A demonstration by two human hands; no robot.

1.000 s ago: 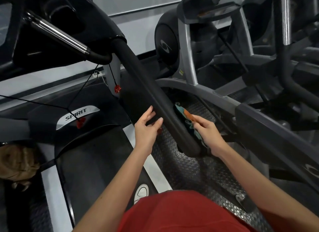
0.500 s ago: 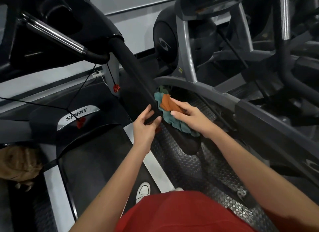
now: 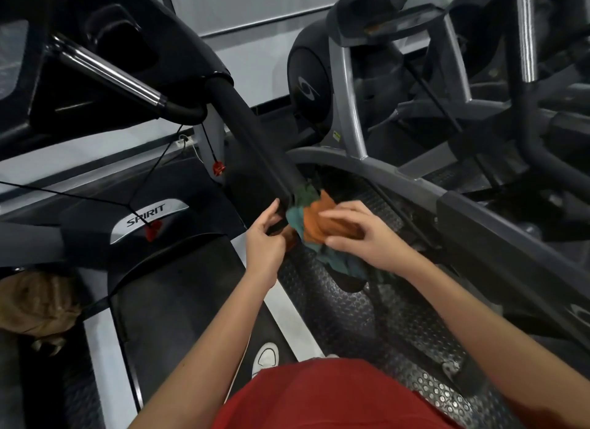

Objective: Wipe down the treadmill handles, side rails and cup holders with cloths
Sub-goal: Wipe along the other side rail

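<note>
The treadmill's black padded side handle [image 3: 255,141] slopes from the console down toward me. A bunched teal and orange cloth [image 3: 314,224] is draped over its lower end. My right hand [image 3: 360,237] presses the cloth onto the handle from the right. On the handle's left side, my left hand [image 3: 266,237] has its fingers curled around the underside beside the cloth. The handle's tip [image 3: 349,283] shows dark below the cloth. A chrome grip bar [image 3: 108,74] sticks out of the console at upper left.
The black belt [image 3: 178,301] and the grey deck strip with a SPIRIT badge [image 3: 145,219] lie below left. Red safety clips [image 3: 218,168] hang on cords. A grey elliptical frame [image 3: 348,109] stands close on the right above the studded rubber floor [image 3: 367,326]. My red shirt fills the bottom.
My right hand has brought the cloth from the handle's right flank up over its top and spread it across the lower end. My left hand has stayed gripping the handle's left side.
</note>
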